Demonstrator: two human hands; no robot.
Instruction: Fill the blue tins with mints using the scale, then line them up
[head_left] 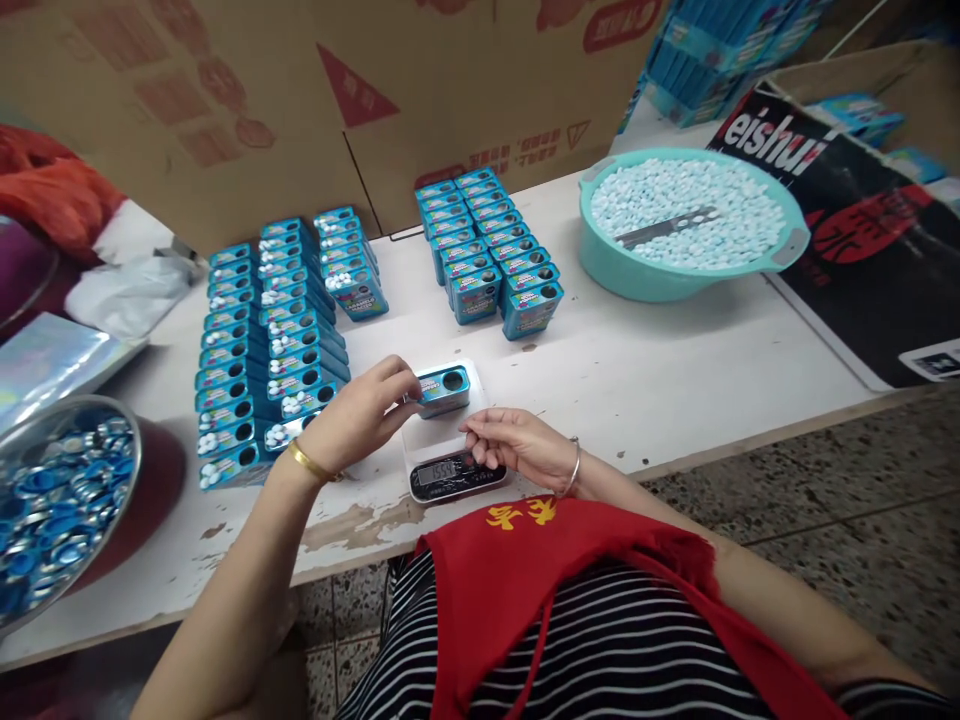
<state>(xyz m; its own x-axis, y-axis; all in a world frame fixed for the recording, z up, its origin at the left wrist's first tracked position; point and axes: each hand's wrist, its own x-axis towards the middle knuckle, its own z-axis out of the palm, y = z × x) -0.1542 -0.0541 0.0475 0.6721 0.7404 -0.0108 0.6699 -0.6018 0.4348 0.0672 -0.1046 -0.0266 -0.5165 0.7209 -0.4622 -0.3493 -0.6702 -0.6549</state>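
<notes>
A small blue candy tin (444, 390) with a dark round opening in its top stands on a white digital scale (466, 368). My left hand (367, 405) is at the tin's left end, its thumb and fingers closed on that edge. My right hand (521, 445) hovers by the scale's black display (457, 474), at the tin's near right. Its thumb and forefinger are pinched together; whatever they hold, if anything, is too small to make out. Rows of similar blue tins (232, 375) stand at left, several with white candies on top.
More blue tins (487, 250) stand in two rows at the back. A turquoise basin (660, 285) holds white candies and a flat metal strip (667, 227). At left is a bowl (139, 500) of blue and silver caps. A large carton (300, 110) stands along the back.
</notes>
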